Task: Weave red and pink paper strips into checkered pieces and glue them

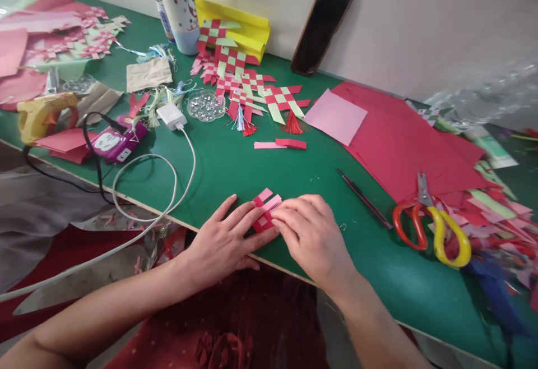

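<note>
A small red and pink woven paper piece (264,222) lies near the front edge of the green table. My left hand (229,234) rests flat over its left side, fingers stretched out and apart, the fingertips pressing on it. At its right side, my right hand (309,234) pinches a pink paper strip (271,203) between thumb and fingers. Just beyond the hands lie a folded red strip (291,143) and a pink strip (265,146). Several finished woven paper fish (282,101), some with tassels, are grouped farther back.
Scissors (432,223) and a dark pen (363,198) lie to the right, near red paper sheets (403,133) and scraps. On the left are a glue gun (46,114), a purple power adapter (117,140) and a white cable (195,158). A bottle (180,13) and phone (321,30) stand behind.
</note>
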A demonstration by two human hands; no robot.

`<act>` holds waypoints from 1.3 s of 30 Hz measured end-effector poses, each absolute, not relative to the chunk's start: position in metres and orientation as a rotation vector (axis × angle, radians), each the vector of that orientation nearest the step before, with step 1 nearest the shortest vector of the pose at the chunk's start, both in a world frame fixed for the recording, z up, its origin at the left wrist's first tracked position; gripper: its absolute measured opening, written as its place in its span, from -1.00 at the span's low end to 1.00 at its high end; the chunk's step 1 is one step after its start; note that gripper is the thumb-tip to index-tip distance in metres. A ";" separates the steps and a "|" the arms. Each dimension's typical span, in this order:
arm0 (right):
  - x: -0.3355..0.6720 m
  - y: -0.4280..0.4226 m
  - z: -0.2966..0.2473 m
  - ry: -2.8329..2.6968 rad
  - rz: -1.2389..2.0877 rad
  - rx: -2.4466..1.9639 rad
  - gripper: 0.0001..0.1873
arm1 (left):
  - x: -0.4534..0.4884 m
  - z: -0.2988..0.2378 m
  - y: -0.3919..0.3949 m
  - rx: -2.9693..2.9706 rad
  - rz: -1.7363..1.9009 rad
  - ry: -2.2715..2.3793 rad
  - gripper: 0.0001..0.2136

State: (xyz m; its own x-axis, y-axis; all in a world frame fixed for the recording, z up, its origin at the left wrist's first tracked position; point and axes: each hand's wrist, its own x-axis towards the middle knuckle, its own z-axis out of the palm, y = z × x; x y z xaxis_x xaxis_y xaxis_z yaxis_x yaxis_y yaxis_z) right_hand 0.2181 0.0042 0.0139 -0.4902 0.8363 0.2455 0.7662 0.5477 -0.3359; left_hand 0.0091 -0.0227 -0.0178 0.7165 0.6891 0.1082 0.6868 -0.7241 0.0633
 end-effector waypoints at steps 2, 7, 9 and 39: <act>0.216 0.004 0.010 -2.444 0.333 -1.294 -0.83 | 0.008 -0.017 -0.022 2.891 0.215 1.160 -0.17; 0.216 0.009 -0.001 -2.440 0.445 -1.320 -0.84 | -0.005 -0.019 -0.034 2.862 0.396 1.067 -0.39; 0.217 0.010 -0.003 -2.430 0.440 -1.314 -0.86 | -0.011 -0.023 -0.042 2.825 0.478 1.042 -0.50; 0.224 0.017 0.014 -2.544 0.260 -0.923 -0.85 | 0.023 -0.028 -0.063 2.856 0.427 1.151 -0.54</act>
State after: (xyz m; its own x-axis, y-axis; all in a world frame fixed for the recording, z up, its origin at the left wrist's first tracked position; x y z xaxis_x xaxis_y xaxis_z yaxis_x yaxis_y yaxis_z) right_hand 0.2241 0.0168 0.0141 -0.6918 0.6463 0.3220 0.5678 0.7624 -0.3104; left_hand 0.0235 -0.0628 -0.0278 0.6880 0.6847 0.2403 0.6757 -0.7253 0.1320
